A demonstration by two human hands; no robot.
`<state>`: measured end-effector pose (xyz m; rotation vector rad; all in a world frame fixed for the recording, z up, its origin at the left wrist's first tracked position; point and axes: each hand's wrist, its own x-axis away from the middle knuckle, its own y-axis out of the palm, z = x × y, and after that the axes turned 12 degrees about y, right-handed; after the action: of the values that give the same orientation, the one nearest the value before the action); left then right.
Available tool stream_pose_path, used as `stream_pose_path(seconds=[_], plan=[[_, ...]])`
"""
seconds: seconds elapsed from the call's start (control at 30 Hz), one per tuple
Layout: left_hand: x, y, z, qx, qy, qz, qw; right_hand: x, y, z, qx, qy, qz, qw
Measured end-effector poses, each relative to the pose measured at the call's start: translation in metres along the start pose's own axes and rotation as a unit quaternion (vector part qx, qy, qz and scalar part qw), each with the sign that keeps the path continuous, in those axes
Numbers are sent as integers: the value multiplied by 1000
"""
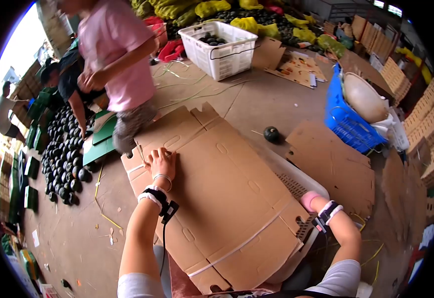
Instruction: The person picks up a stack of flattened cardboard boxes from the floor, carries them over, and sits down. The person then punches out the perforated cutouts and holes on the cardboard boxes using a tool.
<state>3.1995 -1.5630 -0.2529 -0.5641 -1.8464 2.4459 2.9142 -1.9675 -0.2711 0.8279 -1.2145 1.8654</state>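
A stack of flattened cardboard boxes (227,174) lies tilted in front of me, bound by a pale strap (242,242) near its close end. My left hand (161,166) rests on the top sheet at the far left edge, fingers apart, beside another strap end. Under the stack is a white perforated plastic crate (316,186), showing along the right side. At that side my right hand (310,200), pink-covered, reaches by the crate rim and the cardboard edge; its fingers are hidden. Both wrists carry a dark strapped device.
A person in a pink shirt (120,54) stands close at the left; another bends over a pile of dark green squashes (65,154). A single squash (271,134), a loose cardboard sheet (331,166), a blue crate (348,119) and a white crate (222,59) lie beyond.
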Motion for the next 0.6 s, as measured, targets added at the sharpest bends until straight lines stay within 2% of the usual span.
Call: stream_pose_path(seconds=[0.1,0.17,0.23,0.27,0.3,0.33,0.37,0.4,0.43,0.47,0.53,0.6], plan=[[0,11,-8,-16,9,2,1000,80,-9,20,-9,143,59,988],[0,29,-12,-88,16,61,994,169,-20,26,-85,234,113,962],[-2,15,-9,16,18,-15,1000,244,9,31,-180,312,177,916],[-3,11,-5,28,2,-1,1000,277,40,31,-261,328,268,867],[-2,13,-8,22,17,42,999,309,58,15,-360,366,323,795],[-6,17,-13,65,9,50,997,328,88,-4,-487,338,432,680],[-5,22,-22,187,38,75,979,353,113,-23,-665,298,407,550],[-6,29,-33,310,58,96,944,376,133,-41,-805,252,377,383],[-8,33,-44,389,52,120,912,389,146,-67,-786,232,450,356],[-11,50,-68,409,52,92,906,389,151,-94,-758,208,525,328],[24,8,-39,265,79,19,961,388,143,-126,-693,198,628,294],[53,-9,-18,218,129,-68,965,388,115,-129,-638,231,675,291]])
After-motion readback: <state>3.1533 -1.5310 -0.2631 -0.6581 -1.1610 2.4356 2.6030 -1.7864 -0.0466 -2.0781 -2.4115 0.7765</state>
